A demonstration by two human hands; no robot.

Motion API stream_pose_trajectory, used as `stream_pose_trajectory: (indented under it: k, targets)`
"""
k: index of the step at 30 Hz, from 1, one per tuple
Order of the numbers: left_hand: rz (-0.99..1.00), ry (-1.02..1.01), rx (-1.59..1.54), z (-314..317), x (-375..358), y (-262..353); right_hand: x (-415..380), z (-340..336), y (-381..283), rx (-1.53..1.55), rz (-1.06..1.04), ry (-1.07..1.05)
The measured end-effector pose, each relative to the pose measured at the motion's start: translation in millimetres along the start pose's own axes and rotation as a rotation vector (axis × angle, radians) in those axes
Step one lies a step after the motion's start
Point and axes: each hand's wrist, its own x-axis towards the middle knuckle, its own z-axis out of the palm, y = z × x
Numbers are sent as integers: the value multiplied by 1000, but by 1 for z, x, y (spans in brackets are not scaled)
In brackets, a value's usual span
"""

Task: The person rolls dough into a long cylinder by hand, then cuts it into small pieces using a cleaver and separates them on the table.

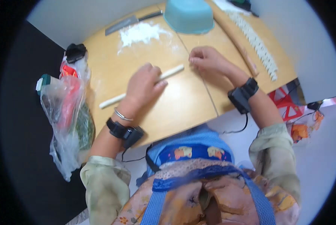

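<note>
Left hand hides dough rope middle.

A home kitchen: a floured wooden bench carries a dough rope, a cleaver, a rolling pin, a bowl and cut dough pieces.

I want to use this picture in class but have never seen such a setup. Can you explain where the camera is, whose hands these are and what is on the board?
The camera sits on the person's head, looking down at their own two hands. The left hand presses on a thin dough rope lying on a wooden board. The right hand rests by the rope's far end, holding nothing. Each wrist wears a black strapped device. Also there: flour, a knife, an upturned blue bowl, a rolling pin and a row of cut dough pieces.
</note>
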Motion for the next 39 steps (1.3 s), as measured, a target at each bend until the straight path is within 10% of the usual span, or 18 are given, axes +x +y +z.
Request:
stream_pose_trajectory:
  k: [19, 25, 32, 34, 36, 38, 39]
  targets:
    - [103, 155, -89, 43, 14, -13, 288, 1, -15, -1118, -582, 383]
    - [117, 165, -133, 43, 14, -17, 313, 5, -21, -1194, -270, 168]
    - [83, 144, -149, 46, 13, -21, 251, 23, -50, -970, -288, 291]
    - [86, 119, -178, 48, 11, -21, 209, 20, -58, -510, -488, 318]
    - [-17, 118, -124, 44, 13, -21, 141, 17, -76, -301, -264, 291]
    - [-37, 136, -131, 43, 15, -20, 99, -57, -79, 425, -229, -571]
    - [-62, 157, -133, 43, 15, -20, 69, -25, -78, 131, -227, -104]
